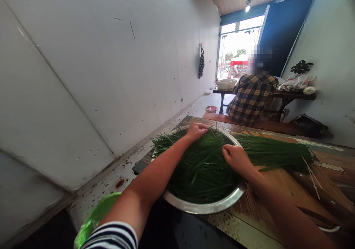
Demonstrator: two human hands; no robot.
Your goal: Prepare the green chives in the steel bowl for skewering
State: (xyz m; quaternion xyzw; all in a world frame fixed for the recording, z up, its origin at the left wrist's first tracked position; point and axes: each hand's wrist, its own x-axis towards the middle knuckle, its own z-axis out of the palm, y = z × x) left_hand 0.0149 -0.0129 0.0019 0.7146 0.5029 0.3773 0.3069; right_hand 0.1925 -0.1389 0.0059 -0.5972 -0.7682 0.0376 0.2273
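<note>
A wide metal basin [203,207] full of long green garlic chives [198,178] stands at the table's edge before me. Above its far side, my left hand [197,130] is closed, its fingertips pinching chives beside a thin wooden stick. My right hand [235,158] is over the basin's right rim, thumb and fingers pressed together at the ends of a flat row of chives. That row spans the space between both hands. Exactly what lies inside each pinch is partly hidden by the fingers.
More chives [274,149] lie on the wooden table [280,190] at right, with thin skewers [249,204] by the basin. A green-lined bin [97,212] stands at lower left. A person in a plaid shirt [252,97] sits ahead on a bench [213,119], facing away.
</note>
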